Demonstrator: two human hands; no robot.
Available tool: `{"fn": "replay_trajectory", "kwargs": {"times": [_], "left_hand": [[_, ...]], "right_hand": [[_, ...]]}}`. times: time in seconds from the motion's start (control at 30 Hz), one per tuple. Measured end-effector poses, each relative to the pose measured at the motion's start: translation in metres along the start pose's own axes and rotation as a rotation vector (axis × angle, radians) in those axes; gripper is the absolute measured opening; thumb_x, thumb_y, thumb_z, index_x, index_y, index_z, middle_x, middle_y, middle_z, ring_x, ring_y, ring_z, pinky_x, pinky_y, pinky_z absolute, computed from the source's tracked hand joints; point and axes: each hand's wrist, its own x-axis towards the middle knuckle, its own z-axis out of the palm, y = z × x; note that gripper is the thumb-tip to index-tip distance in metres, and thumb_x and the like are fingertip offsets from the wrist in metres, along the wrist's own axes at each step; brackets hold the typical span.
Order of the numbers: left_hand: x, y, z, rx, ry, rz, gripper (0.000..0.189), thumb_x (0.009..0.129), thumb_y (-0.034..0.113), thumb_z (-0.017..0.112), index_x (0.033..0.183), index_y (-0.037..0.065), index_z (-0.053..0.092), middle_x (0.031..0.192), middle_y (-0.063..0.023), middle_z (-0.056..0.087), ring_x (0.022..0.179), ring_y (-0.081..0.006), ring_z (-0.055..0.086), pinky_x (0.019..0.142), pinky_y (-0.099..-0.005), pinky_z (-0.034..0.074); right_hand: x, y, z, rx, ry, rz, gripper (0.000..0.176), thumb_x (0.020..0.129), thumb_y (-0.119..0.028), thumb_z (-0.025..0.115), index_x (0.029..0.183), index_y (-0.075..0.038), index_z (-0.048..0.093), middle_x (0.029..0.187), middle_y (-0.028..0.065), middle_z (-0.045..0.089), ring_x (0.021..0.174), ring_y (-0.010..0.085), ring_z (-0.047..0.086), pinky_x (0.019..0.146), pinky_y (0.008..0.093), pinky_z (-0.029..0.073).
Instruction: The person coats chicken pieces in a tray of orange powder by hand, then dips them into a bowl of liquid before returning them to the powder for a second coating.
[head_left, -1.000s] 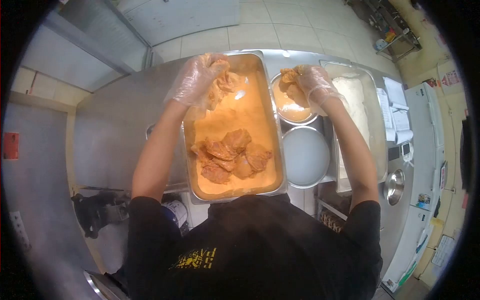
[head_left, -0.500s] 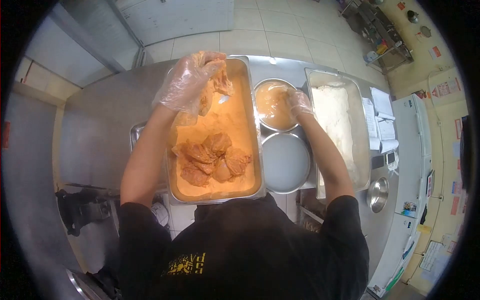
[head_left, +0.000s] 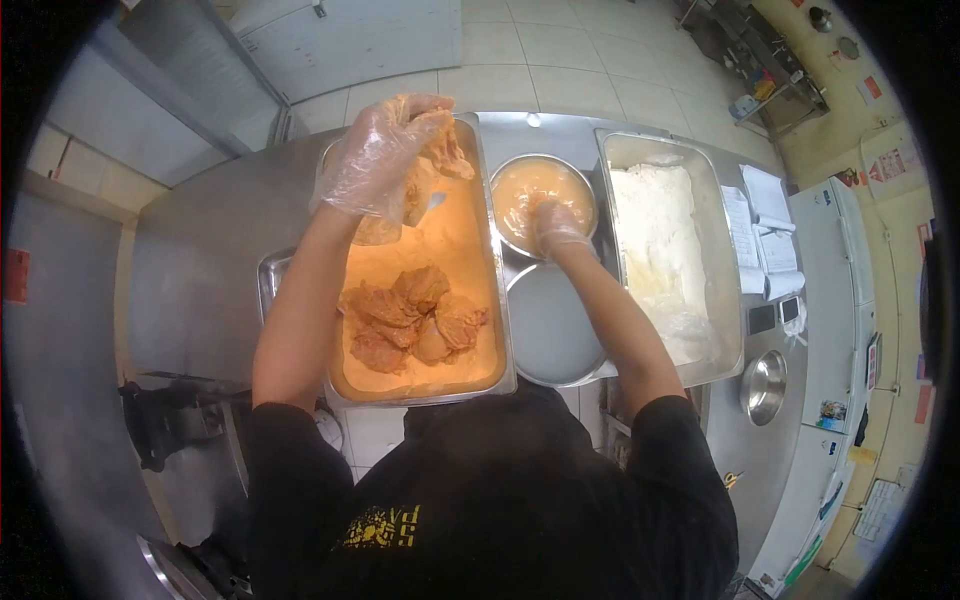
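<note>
My left hand [head_left: 380, 155], in a clear plastic glove, is closed on a raw chicken piece [head_left: 450, 160] coated in orange. It hovers over the far end of a steel tray [head_left: 497, 285] with an orange layer inside. Several more pieces of coated chicken [head_left: 400, 318] lie heaped toward the tray's near end. Also gloved, my right hand [head_left: 560, 226] reaches into a round steel bowl [head_left: 594, 200] of orange-brown liquid. Its fingers are dipped in the liquid and hidden, so their grip cannot be made out.
Nearer me stands a second round bowl [head_left: 552, 320] of cloudy pale liquid. On the right, a deep steel tray [head_left: 727, 215] holds white powder. Beyond it are papers [head_left: 768, 225], a phone [head_left: 761, 319] and a small steel bowl [head_left: 765, 388] on the counter.
My right hand has moved left and toward me within the liquid bowl, its fingers now dipped in. My left hand stays up with the chicken. The whole view has shifted slightly.
</note>
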Motion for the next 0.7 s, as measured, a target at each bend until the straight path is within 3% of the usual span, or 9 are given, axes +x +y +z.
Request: {"fn": "replay_trajectory", "kwargs": {"times": [0.1, 0.2, 0.33, 0.4, 0.5, 0.7], "left_hand": [[0.001, 0.005, 0.012, -0.043, 0.03, 0.035, 0.035, 0.101, 0.024, 0.069, 0.125, -0.001, 0.074, 0.108, -0.0115, 0.079, 0.097, -0.0144, 0.072, 0.089, -0.0293, 0.057], [0.001, 0.03, 0.02, 0.089, -0.008, -0.056, 0.036, 0.102, 0.024, 0.069, 0.129, 0.002, 0.072, 0.124, -0.0121, 0.076, 0.115, -0.0195, 0.071, 0.103, -0.0335, 0.054], [0.016, 0.031, 0.046, 0.005, -0.046, -0.117, 0.035, 0.1, 0.025, 0.069, 0.126, 0.003, 0.074, 0.119, -0.0115, 0.078, 0.111, -0.0213, 0.073, 0.102, -0.0339, 0.055], [0.026, 0.026, 0.061, 0.022, -0.046, -0.066, 0.034, 0.1, 0.026, 0.068, 0.124, 0.003, 0.075, 0.118, -0.0115, 0.078, 0.108, -0.0218, 0.074, 0.099, -0.0331, 0.055], [0.044, 0.008, 0.09, 0.013, -0.051, -0.036, 0.034, 0.1, 0.026, 0.067, 0.123, 0.003, 0.076, 0.116, -0.0128, 0.079, 0.104, -0.022, 0.074, 0.094, -0.0327, 0.056], [0.077, -0.052, 0.159, 0.115, -0.141, -0.132, 0.033, 0.099, 0.026, 0.066, 0.123, 0.005, 0.076, 0.108, -0.0152, 0.079, 0.096, -0.0215, 0.074, 0.089, -0.0347, 0.056]], "right_hand": [[0.015, 0.009, 0.021, -0.151, -0.004, -0.148, 0.029, 0.096, -0.01, 0.056, 0.115, -0.001, 0.077, 0.117, 0.0258, 0.074, 0.111, 0.0386, 0.074, 0.095, 0.0473, 0.059], [0.016, 0.005, 0.015, -0.315, 0.004, -0.267, 0.027, 0.097, -0.011, 0.057, 0.112, -0.004, 0.078, 0.111, 0.0242, 0.076, 0.104, 0.0376, 0.075, 0.092, 0.0453, 0.061], [0.031, 0.022, 0.002, -0.361, 0.099, -0.277, 0.025, 0.098, -0.012, 0.057, 0.11, -0.006, 0.078, 0.108, 0.0234, 0.076, 0.103, 0.0368, 0.075, 0.092, 0.0438, 0.06], [0.035, 0.027, -0.015, -0.26, 0.153, -0.169, 0.024, 0.099, -0.013, 0.057, 0.109, -0.005, 0.077, 0.108, 0.024, 0.076, 0.104, 0.0378, 0.074, 0.093, 0.0445, 0.059], [0.037, 0.047, -0.024, 0.059, 0.248, -0.25, 0.024, 0.1, -0.014, 0.056, 0.108, -0.002, 0.075, 0.108, 0.0257, 0.075, 0.104, 0.041, 0.073, 0.092, 0.0473, 0.058], [0.013, 0.049, -0.055, 0.444, 0.23, -0.034, 0.024, 0.096, -0.018, 0.065, 0.108, 0.001, 0.071, 0.108, 0.0274, 0.073, 0.105, 0.044, 0.071, 0.093, 0.0498, 0.056]]}}
